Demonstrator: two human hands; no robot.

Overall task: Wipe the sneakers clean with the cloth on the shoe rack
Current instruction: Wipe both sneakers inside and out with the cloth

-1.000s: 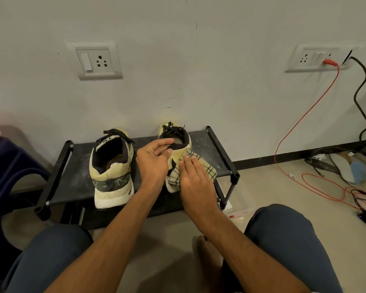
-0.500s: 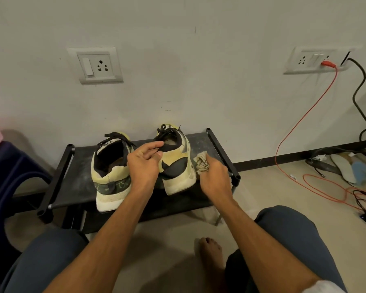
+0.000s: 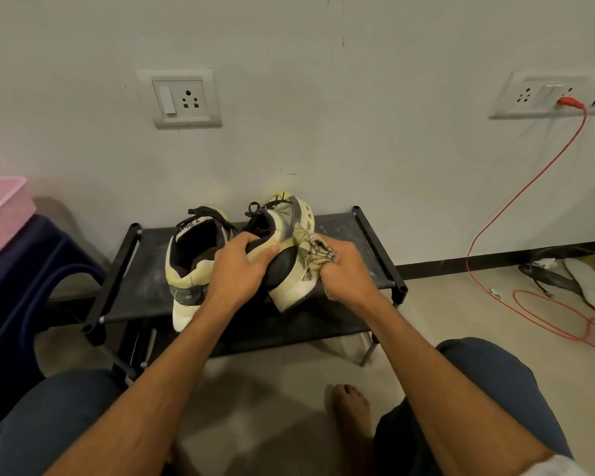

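1. The step in hand, as I judge it, is wiping the side of one sneaker; the work looks mid-course rather than finished.
2. The left hand (image 3: 241,269) grips the right-hand sneaker (image 3: 291,290) at the heel collar, fingers curled into the opening and thumb across the back; the shoe is tipped onto its side, heel towards the person, low over the shoe rack (image 3: 352,231); whether it touches the shelf I cannot tell.
3. The right hand (image 3: 349,274) clutches the checked cloth (image 3: 315,249) in a bunch and presses it against the sneaker's outer side, above the pale midsole.
4. The left-hand sneaker (image 3: 189,269) stands upright on the rack, just beside the held one; neither hand grips it.
5. The next move, by my reckoning, is to draw the cloth along the midsole towards the toe while the left hand braces the heel; then turn the shoe to reach the far side; firm pressure matters, since a loose bunch would only skim the grime.
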